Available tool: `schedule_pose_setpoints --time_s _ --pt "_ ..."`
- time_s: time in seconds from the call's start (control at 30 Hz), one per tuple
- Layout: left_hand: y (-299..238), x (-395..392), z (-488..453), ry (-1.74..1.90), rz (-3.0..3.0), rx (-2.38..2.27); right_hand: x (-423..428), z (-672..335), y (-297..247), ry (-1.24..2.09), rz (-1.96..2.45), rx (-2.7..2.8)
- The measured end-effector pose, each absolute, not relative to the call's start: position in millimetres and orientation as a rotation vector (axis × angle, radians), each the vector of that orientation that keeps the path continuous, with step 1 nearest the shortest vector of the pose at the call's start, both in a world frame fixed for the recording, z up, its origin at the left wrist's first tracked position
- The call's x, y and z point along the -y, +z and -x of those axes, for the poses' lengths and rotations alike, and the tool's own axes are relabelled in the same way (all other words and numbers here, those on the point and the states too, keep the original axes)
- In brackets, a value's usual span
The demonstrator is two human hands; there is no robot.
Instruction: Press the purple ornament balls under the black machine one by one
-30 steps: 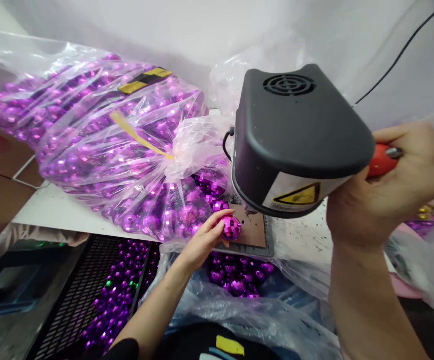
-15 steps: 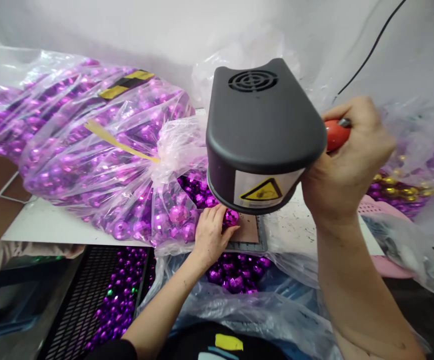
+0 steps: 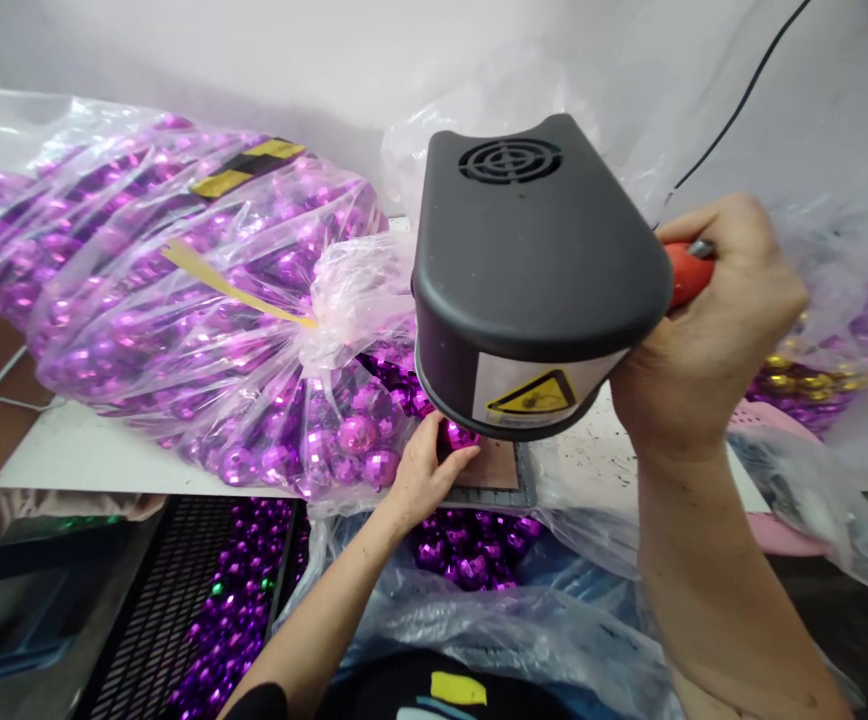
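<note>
My left hand [image 3: 420, 468] pinches a shiny purple faceted ball [image 3: 462, 433] between thumb and fingers, above a brown board [image 3: 498, 464] at the table's front edge. Right above it stands a black machine housing [image 3: 535, 260] with a round vent and a yellow warning label; it hides whatever is behind and beneath it. At the housing's right side, my right hand [image 3: 715, 330] is wrapped round a red handle [image 3: 690, 275] with a metal tip. Just below my left hand, more purple balls [image 3: 471, 555] lie in an open clear plastic bag [image 3: 509, 625].
A large tied clear bag of purple balls [image 3: 156, 290] fills the left of the white table [image 3: 74, 445]. Below it is a black crate [image 3: 156, 590] with small purple balls. At right are a pink basket [image 3: 779, 420] and gold balls [image 3: 816, 378]. A black cable [image 3: 741, 95] hangs behind.
My right hand and the red handle appear slightly farther right and lower. My left hand has turned a little, its fingers now drawn closer round the ball.
</note>
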State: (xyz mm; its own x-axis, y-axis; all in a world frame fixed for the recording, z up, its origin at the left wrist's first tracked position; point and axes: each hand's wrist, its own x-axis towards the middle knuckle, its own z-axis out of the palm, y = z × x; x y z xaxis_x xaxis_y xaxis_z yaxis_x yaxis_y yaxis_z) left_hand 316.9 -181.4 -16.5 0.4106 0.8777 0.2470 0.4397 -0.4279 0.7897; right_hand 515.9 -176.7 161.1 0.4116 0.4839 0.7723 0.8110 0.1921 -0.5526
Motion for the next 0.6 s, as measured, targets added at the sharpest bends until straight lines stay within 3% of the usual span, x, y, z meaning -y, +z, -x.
schedule_pose_setpoints --time_s 0.6 --pt "-19 177 -314 0.846 -1.949 -1.122 175 -515 164 -0.236 1.379 1.231"
